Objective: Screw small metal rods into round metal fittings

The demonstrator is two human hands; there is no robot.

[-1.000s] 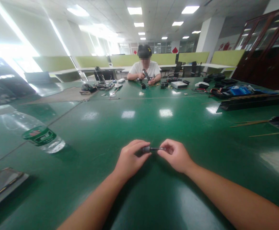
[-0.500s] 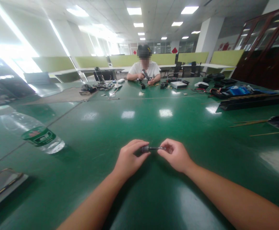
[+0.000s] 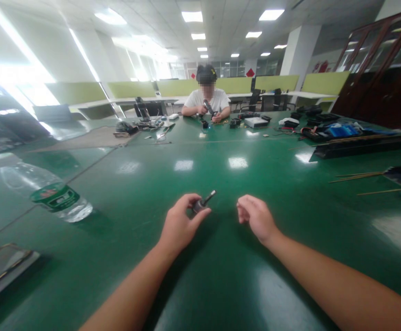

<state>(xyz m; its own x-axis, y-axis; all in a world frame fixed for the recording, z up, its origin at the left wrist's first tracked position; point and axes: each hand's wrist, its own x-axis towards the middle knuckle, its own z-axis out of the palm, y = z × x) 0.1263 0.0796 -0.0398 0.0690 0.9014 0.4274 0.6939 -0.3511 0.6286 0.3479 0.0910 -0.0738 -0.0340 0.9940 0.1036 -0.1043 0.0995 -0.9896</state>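
My left hand [image 3: 180,220] is closed around the short dark handle of what looks like a screwdriver [image 3: 199,204]. Thumb and fingers pinch the handle from both sides. Its thin dark shaft sticks out up and to the right, ending in a lighter metal tip. To the right, apart from the shaft, my right hand [image 3: 257,218] hovers just over the green table [image 3: 214,276]. The fingers of that hand are curled in towards the thumb; whether something small sits inside them is hidden.
A clear water bottle [image 3: 54,193] with a green label is on the left, and a dark flat case [image 3: 7,266] lies nearer. Thin brass-coloured rods [image 3: 357,176] and a long black tray [image 3: 359,146] are at right. Across the table sits a person [image 3: 205,99] holding a tool.
My right hand has come off the shaft and drawn slightly right, its fingers curling in. My left hand has tilted the screwdriver, so the shaft now points up and right instead of level.
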